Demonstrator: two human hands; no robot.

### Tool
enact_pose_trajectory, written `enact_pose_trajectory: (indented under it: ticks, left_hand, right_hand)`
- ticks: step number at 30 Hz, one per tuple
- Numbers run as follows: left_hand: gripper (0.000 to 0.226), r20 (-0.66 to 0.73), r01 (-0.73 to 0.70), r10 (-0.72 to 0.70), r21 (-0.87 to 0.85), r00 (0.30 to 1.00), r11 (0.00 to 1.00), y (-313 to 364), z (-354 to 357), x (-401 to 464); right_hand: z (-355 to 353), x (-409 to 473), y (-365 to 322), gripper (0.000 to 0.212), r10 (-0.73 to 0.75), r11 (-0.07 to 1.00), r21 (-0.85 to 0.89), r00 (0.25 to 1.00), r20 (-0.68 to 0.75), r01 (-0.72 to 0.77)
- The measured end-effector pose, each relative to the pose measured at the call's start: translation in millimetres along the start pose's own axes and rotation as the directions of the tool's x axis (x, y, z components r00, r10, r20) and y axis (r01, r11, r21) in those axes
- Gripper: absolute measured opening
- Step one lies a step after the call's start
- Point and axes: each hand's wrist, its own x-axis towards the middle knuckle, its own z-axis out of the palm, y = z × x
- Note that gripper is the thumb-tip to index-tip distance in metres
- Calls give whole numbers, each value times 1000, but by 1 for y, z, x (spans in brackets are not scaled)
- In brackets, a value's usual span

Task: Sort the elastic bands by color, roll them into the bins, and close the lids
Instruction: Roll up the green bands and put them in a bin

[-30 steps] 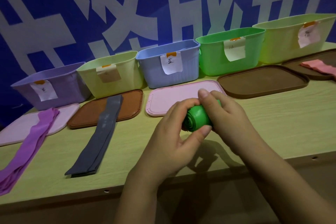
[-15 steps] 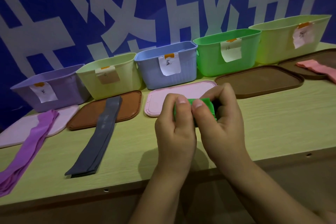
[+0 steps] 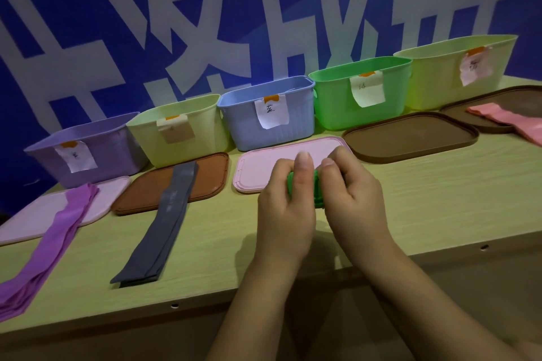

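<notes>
A person's left hand (image 3: 289, 211) and right hand (image 3: 353, 199) meet above the front of a pale wooden table (image 3: 440, 208), their fingers (image 3: 303, 167) curled tightly round a rolled green elastic band (image 3: 316, 193) held between them, just in front of a pink lid (image 3: 264, 167). Only slivers of the green roll show between the two hands.

Along the back of the table stand five open bins, each with a paper label: a purple bin (image 3: 102, 149), a pale yellow bin (image 3: 202, 123), a blue bin (image 3: 243, 117), a green bin (image 3: 334, 97) and a second pale yellow bin (image 3: 434, 79) at far right. Lids lie flat in front of them. A grey elastic band (image 3: 158, 226) stretches from a brown lid (image 3: 211, 173) toward the table's front edge. At far left, a purple elastic band (image 3: 55, 240) trails off a light pink lid (image 3: 29, 220). A pink elastic band (image 3: 510, 120) lies partly on the dark brown lid (image 3: 522, 97) at far right; another brown lid (image 3: 410, 138) sits before the green bin. Behind hangs a blue wall (image 3: 117, 9) with large white characters.
</notes>
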Motion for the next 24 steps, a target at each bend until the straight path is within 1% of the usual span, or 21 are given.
enact_pose_trajectory:
  ticks: [1, 2, 4, 5, 8, 11, 13, 14, 15, 16, 17, 18, 19, 21, 24]
  left_hand:
    - [47, -13, 86, -86, -38, 996, 996, 3, 2, 1]
    - [42, -44, 131, -135, -80, 990, 988, 6, 5, 2]
    - [36, -110, 129, -139, -94, 984, 987, 11, 9, 7]
    - [36, -116, 126, -135, -83, 984, 989, 11, 11, 11]
    - [36, -91, 182, -191, -94, 977, 979, 10, 18, 26]
    - [28, -44, 294, -306, -179, 951, 939, 5, 24, 38]
    - [30, 17, 434, -447, -274, 894, 858, 2, 27, 48]
    - [29, 56, 506, -516, -311, 855, 805, 0, 29, 55]
    - [27, 92, 566, -572, -341, 815, 751, -2, 31, 63]
    - [27, 120, 610, -612, -353, 782, 710, -4, 33, 71]
    - [29, 144, 640, -635, -344, 759, 687, -7, 36, 80]
    - [31, 170, 656, -641, -326, 749, 681, -10, 40, 88]
    - [33, 201, 669, -641, -311, 741, 675, -12, 44, 96]
    - [36, 253, 706, -660, -304, 707, 640, -15, 55, 111]
    - [37, 310, 786, -727, -332, 613, 521, -7, 67, 131]
  right_hand:
    - [0, 1, 1, 25, -30, 999, -32, 1000, -4, 30]
    - [-1, 1, 0, 27, -56, 997, -60, 998, -8, 56]
    - [-2, 5, -1, 25, -85, 993, -79, 996, -20, 83]
    - [-2, 8, -1, 24, -87, 993, -79, 996, -23, 85]
    - [-4, 21, 2, 27, -94, 992, -84, 995, -16, 92]
    - [-7, 31, 9, 31, -103, 992, -70, 994, 25, 104]
    - [-14, 41, 13, 40, -73, 993, -86, 987, 143, 86]
    - [-18, 48, 15, 44, -46, 993, -98, 971, 233, 71]
    - [-24, 57, 17, 44, -20, 994, -95, 945, 326, 54]
    - [-31, 66, 20, 40, -4, 996, -81, 913, 409, 40]
    - [-37, 75, 24, 37, 1, 997, -65, 883, 470, 33]
    - [-43, 84, 28, 38, 0, 998, -50, 864, 504, 29]
    - [-48, 94, 31, 43, 7, 999, -38, 857, 515, 14]
    - [-55, 114, 32, 51, 50, 998, -56, 870, 491, -26]
    - [-60, 139, 23, 55, 134, 985, -159, 878, 460, -67]
